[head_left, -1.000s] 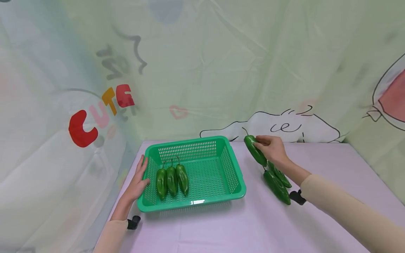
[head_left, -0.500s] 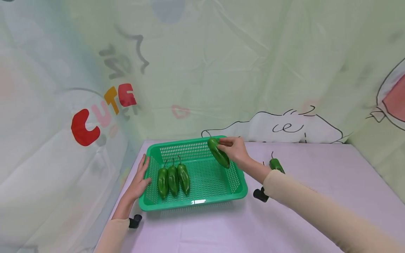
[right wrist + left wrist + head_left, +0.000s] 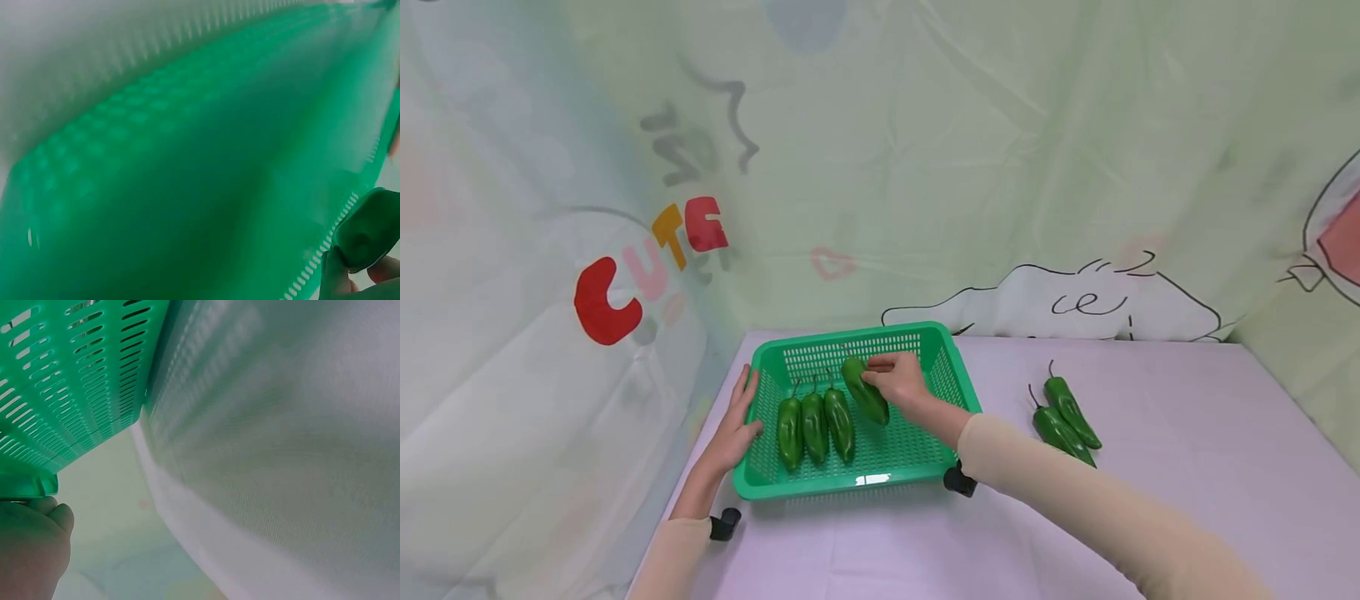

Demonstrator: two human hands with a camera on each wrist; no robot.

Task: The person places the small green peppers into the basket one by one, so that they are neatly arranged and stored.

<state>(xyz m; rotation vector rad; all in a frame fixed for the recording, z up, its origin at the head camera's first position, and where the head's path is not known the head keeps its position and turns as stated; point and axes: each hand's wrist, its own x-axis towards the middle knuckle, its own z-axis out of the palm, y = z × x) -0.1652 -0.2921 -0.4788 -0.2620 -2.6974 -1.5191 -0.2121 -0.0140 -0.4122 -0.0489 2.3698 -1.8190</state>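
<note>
A green chili pepper [image 3: 865, 392] is pinched between the thumb and fingers of my right hand [image 3: 901, 385], over the inside of a green plastic basket [image 3: 880, 481]. The right wrist view shows its end [image 3: 367, 231] close up. Left of it, three similar peppers lie side by side on the basket floor, the nearest one a green pepper [image 3: 839, 423]. My left hand [image 3: 730, 429] rests on the basket's left rim, fingers extended along it and thumb over the edge. In the left wrist view, part of that hand [image 3: 37, 544] touches the rim.
Two more green peppers [image 3: 1070, 411] lie together on the pale lilac tablecloth [image 3: 1180, 433], right of the basket. Printed curtains [image 3: 925, 183] hang behind and to the left. The right forearm [image 3: 1060, 483] crosses above the basket's right front corner.
My right hand has carried the pepper leftward from the pair on the right to above the basket, beside the row of three. The left hand has stayed on the rim.
</note>
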